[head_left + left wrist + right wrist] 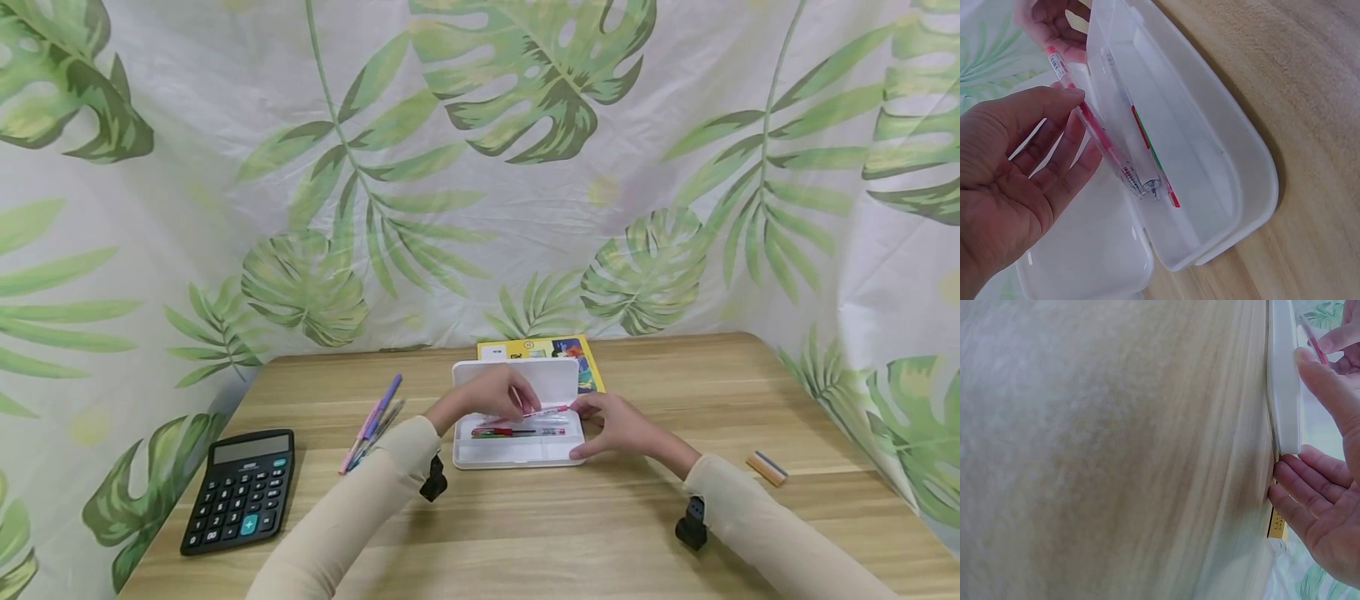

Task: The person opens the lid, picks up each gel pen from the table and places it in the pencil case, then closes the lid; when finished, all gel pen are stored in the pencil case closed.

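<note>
A white pencil case (487, 454) lies on the table with its lid raised at the back. Above its tray my left hand (498, 393) pinches a pink-red clear-barrelled pen (1099, 132) between thumb and fingers, its tip slanting down toward the tray. Inside the case rest a pen with red and green parts (517, 432) and another clear pen (1152, 187), partly hidden. My right hand (618, 427) holds the case's right end, thumb at the front corner and fingers farther back, as the right wrist view also shows along the case's side (1285, 381).
Left of the case lie several pens (372, 425), with a black calculator (238, 492) beyond them. A yellow booklet (592, 358) sits partly behind the lid. Toward the right is a small striped block (767, 468). A leaf-patterned curtain (525, 208) hangs behind the table.
</note>
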The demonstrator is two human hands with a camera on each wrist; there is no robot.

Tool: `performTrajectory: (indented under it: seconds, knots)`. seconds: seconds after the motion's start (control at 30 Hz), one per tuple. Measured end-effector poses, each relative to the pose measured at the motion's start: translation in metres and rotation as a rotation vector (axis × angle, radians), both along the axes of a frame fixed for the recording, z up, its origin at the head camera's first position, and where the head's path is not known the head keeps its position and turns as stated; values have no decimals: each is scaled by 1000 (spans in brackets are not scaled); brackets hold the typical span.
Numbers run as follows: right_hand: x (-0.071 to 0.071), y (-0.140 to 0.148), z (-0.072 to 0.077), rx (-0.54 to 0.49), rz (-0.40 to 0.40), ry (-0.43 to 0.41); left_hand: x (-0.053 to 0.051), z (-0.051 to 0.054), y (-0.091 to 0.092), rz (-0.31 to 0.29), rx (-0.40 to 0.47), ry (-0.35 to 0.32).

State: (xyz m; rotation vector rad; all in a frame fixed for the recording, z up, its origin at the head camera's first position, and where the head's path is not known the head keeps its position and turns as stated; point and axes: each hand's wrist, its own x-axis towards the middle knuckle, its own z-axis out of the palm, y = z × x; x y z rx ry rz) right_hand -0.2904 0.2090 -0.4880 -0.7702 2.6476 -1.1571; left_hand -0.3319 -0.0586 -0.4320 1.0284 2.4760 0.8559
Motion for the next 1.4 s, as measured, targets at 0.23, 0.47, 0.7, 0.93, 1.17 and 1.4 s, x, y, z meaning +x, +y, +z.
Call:
performTrajectory:
  seconds: [0.23,0.47,0.7,0.93,1.17,1.4]
  knots:
    - [2,-1,2,20,-24,-21,1,-5,6,-5,-9,-3]
    - [1,-2,1,26,-18,-1,-2,-13,8,-20,2,-7]
    - [1,-2,0,-1,1,-1,-3,-16,8,-21,16,-9]
    - [0,0,0,-10,15,5,0,-17,8,-24,33,24]
    - [-1,1,0,-14,17,7,-1,-16,6,-11,38,17]
    - [0,0,-2,-13,2,6,-3,-13,-6,25,17,-10]
